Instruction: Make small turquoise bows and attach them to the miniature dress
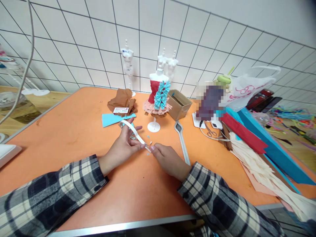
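My left hand (125, 141) is closed on a roll of white tape (133, 130); a strip from it runs down toward my right fingertips. My right hand (168, 158) is pinched at the strip's end. A thin metallic tip shows there, but I cannot make out what it belongs to. Small blue scraps (148, 136) lie around the fingertips. Just beyond stands a miniature dress form (154, 87) on a white round base, upright, dressed in a red bodice with blue ruffles and a pink pleated skirt over brown paper.
Behind are brown crepe paper (120, 98), a folded blue sheet (111, 120) and a cardboard box (179, 107). To the right lie a grey zipper-like strip (182, 141), scissors (210, 132), a phone (216, 124), cables and paper rolls (243, 131). Bare white forms (127, 62) stand by the wall.
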A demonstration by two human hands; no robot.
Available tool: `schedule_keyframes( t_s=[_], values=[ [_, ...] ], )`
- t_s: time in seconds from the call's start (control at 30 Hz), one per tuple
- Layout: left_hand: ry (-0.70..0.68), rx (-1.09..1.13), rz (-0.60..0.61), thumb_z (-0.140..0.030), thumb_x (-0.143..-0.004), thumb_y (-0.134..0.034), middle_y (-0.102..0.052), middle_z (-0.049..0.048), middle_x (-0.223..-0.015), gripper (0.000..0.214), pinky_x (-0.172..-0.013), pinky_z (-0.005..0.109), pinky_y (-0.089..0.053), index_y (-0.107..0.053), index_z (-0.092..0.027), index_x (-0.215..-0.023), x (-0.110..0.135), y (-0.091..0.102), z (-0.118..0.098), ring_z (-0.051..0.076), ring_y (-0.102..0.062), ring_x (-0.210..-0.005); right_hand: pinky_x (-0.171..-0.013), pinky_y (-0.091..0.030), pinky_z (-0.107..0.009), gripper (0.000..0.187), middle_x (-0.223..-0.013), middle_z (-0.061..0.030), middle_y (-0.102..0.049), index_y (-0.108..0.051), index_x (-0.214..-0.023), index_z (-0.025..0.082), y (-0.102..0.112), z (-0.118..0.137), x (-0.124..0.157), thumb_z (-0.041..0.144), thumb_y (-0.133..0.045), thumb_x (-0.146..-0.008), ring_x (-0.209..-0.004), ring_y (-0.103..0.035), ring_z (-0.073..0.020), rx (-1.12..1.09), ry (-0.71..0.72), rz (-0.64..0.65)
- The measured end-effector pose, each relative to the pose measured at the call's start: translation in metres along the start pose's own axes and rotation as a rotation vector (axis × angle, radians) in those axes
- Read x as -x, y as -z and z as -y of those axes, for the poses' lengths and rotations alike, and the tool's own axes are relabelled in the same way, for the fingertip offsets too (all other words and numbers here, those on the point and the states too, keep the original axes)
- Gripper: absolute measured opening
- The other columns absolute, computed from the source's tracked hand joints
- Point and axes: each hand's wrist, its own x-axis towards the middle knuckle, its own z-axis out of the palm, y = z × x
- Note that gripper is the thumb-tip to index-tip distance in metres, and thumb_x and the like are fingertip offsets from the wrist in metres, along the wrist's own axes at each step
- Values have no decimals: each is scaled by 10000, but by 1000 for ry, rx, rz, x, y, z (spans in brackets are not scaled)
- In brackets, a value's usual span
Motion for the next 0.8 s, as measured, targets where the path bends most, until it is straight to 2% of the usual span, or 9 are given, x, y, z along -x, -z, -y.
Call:
schedule_keyframes(
  t_s=[0.33,0.8],
  values=[
    [-1,-4,5,-247,-683,-780,-333,196,-1515,1106,-713,371,-592,-57,-406,-1504,1,-1,-1,155,-734,-688,-579,-231,-254,377,-665,19,-511,-497,-778,200,0,0,1,438,-313,-1005,-624,-449,-122,63,-13,5],
    [-2,21,54,-200,-677,-770,-337,186,-1510,1141,-679,335,-600,-19,-434,-1504,3,-3,-4,125,-722,-667,-601,-266,-249,385,-675,19,-492,-470,-739,197,0,-1,1,424,-306,-1002,-662,-466,-128,18,26,43]
  ],
)
